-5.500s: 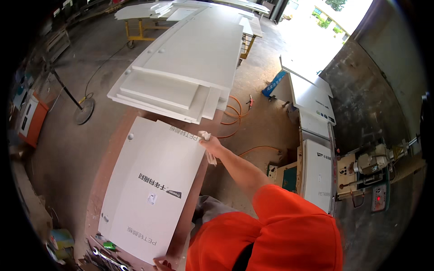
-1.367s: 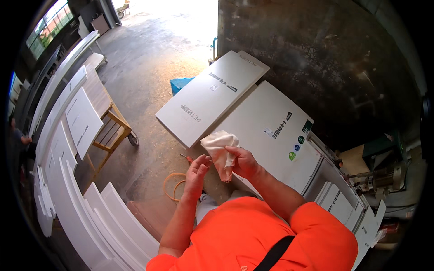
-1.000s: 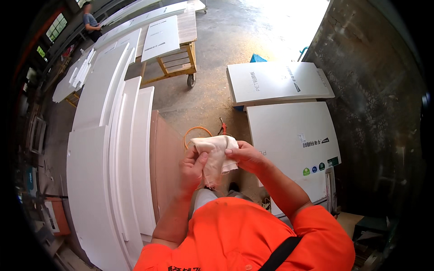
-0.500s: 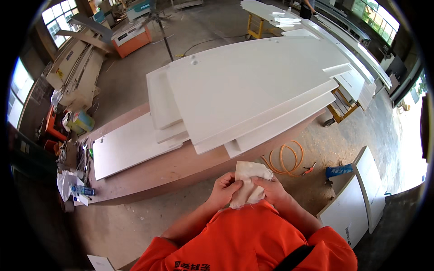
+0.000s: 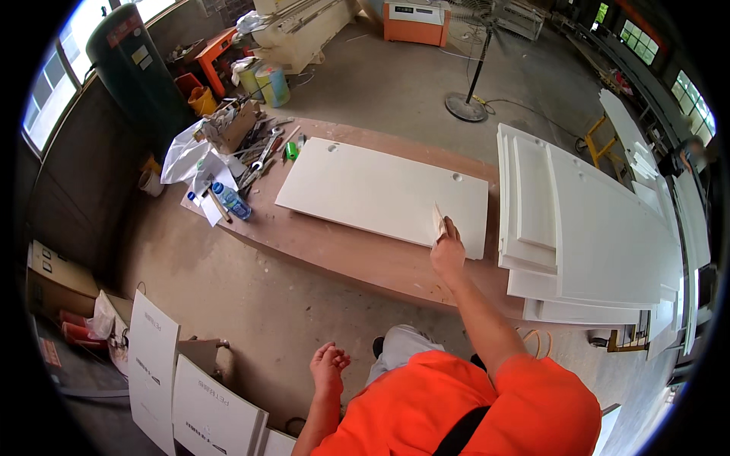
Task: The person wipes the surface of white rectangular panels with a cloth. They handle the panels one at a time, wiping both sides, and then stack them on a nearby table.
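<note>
My right hand (image 5: pixel 449 249) is closed on a folded cream cloth (image 5: pixel 439 222) at the near right part of a white panel (image 5: pixel 380 194). Whether the cloth presses on the panel's surface is hard to tell. The panel lies flat on a reddish-brown workbench (image 5: pixel 334 251) and has two round recesses near its far edge. Down in front of my body, my left hand (image 5: pixel 330 366) is empty, its fingers loosely curled and apart, away from the bench.
Stacked white panels (image 5: pixel 608 228) cover the bench's right end. On its left lie wrenches (image 5: pixel 266 148), a water bottle (image 5: pixel 231 201) and a hammer (image 5: pixel 219 205). More boards (image 5: pixel 213 410) lean at lower left. A pedestal fan (image 5: pixel 476 83) stands beyond the bench; another person (image 5: pixel 677 159) is at far right.
My view has swung left toward the smaller panel. Both hands held the cloth before; now the left has let go and dropped, while the right reaches over the panel with it.
</note>
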Available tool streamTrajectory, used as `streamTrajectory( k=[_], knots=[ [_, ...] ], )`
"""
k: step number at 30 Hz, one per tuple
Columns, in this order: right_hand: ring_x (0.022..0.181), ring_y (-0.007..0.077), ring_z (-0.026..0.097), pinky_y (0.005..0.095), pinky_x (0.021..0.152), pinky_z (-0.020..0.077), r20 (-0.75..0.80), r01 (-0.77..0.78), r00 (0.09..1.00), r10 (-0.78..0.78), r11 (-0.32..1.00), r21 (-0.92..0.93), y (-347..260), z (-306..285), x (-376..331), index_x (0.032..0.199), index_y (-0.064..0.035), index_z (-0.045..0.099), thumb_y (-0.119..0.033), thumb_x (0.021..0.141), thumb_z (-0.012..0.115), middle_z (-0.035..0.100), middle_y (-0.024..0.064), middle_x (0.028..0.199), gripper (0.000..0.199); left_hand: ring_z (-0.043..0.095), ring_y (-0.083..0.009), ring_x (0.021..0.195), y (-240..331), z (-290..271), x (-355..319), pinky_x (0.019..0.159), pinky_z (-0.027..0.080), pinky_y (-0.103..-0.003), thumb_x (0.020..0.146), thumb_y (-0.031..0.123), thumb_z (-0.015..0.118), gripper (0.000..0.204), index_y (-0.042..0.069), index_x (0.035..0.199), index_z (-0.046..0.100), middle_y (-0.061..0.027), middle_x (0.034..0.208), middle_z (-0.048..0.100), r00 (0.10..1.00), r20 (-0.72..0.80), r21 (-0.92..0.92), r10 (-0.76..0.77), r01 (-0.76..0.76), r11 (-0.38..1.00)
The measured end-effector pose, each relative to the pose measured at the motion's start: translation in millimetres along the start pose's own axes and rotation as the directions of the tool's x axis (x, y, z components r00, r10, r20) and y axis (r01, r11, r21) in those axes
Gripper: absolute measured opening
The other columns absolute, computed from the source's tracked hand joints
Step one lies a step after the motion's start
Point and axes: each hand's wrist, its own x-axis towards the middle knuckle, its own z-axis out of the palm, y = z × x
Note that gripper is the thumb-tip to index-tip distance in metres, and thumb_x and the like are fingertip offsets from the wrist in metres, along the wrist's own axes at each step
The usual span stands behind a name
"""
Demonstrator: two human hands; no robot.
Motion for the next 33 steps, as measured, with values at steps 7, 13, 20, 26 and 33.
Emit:
streamTrajectory(
  k=[7,13,20,26,33],
  knots=[
    [0.162,0.0348,-0.003,0.052,0.13,-0.0016,0.504,0.493,0.816,-0.282,0.795,-0.353,-108,94,80,0.167,-0.0016,0.01,-0.085,0.09,0.042,0.004,0.0218,0.174,0.118,0.07,-0.0224,0.074,42,-37,66,0.068,0.06,-0.035,0.101,0.013,0.061,0.023,0.003,0.121,0.059,-0.0092,0.09,0.068,0.984,-0.168,-0.046,-0.057,0.05,0.998],
    [0.162,0.0343,0.006,0.0492,0.131,0.0045,0.355,0.705,0.692,-0.629,0.696,-0.14,-171,173,143,0.164,0.0022,0.022,-0.075,0.096,0.042,0.012,0.0211,0.173,0.104,0.072,-0.0228,0.078,121,6,171,0.071,0.061,-0.037,0.104,0.021,0.061,0.024,0.003,0.12,0.06,-0.0093,0.092,0.068,0.989,-0.143,-0.056,-0.025,0.017,0.998],
    [0.146,0.0296,0.047,0.0459,0.124,0.0329,0.201,0.948,0.227,-0.953,0.263,0.181,-279,220,197,0.141,-0.0032,0.059,-0.023,0.096,0.06,0.055,0.013,0.154,0.049,0.065,-0.0282,0.114,224,84,337,0.099,0.054,-0.04,0.109,0.047,0.05,0.058,-0.003,0.139,0.05,-0.0171,0.127,0.063,0.994,0.088,-0.297,0.06,-0.031,0.954],
    [0.148,0.029,0.045,0.0472,0.126,0.0285,0.245,0.877,0.333,-0.911,0.394,0.275,-300,217,233,0.142,-0.0017,0.058,-0.02,0.097,0.061,0.051,0.0138,0.157,0.049,0.06,-0.0263,0.122,270,108,408,0.104,0.048,-0.039,0.11,0.056,0.041,0.069,-0.002,0.148,0.048,-0.0168,0.135,0.062,0.947,0.318,-0.323,-0.053,0.161,0.933],
    [0.148,0.04,0.04,0.05,0.125,0.0288,-0.021,0.703,0.706,-0.708,0.704,-0.102,-295,232,381,0.141,0.0012,0.057,-0.021,0.091,0.071,0.047,0.0229,0.156,0.057,0.063,-0.0174,0.109,294,116,397,0.093,0.052,-0.034,0.111,0.041,0.046,0.052,0.002,0.144,0.054,-0.0086,0.125,0.066,0.97,0.242,0.233,-0.001,-0.057,0.971]
  ],
)
